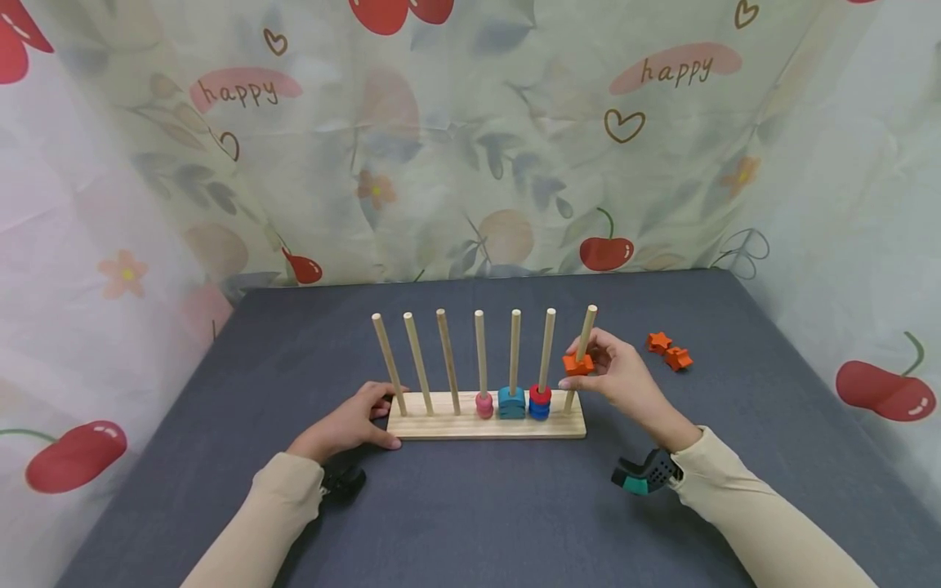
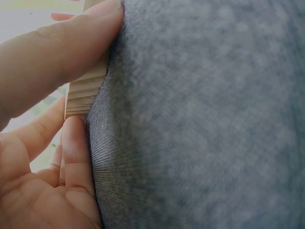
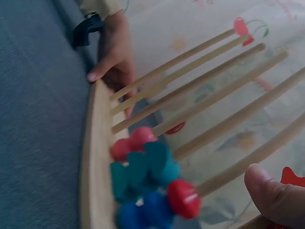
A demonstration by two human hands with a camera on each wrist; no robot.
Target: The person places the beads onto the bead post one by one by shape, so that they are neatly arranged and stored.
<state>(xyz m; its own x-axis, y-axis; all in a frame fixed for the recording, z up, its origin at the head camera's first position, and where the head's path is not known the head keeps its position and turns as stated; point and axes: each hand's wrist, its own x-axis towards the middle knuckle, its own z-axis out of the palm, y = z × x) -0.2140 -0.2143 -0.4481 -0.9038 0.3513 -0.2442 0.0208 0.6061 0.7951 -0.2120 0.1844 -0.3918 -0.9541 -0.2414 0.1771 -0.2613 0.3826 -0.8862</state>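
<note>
A wooden peg board (image 1: 456, 426) with several upright pegs lies on the dark table. My left hand (image 1: 360, 420) grips its left end, thumb at the front edge and fingers round the side. My right hand (image 1: 617, 376) pinches an orange star bead (image 1: 578, 364), which is threaded on the rightmost peg (image 1: 586, 333), partway above the base. On the neighbouring pegs sit pink beads (image 1: 483, 406), teal beads (image 1: 511, 403), and a red bead (image 1: 540, 395) over blue ones (image 1: 540, 411). In the right wrist view, my thumb (image 3: 274, 195) shows, with the held bead mostly hidden.
Two loose orange star beads (image 1: 659, 342) lie on the table to the right, beyond my right hand. Patterned cloth (image 1: 470, 163) hangs behind the table and along both sides. The three leftmost pegs (image 1: 390, 363) carry no beads.
</note>
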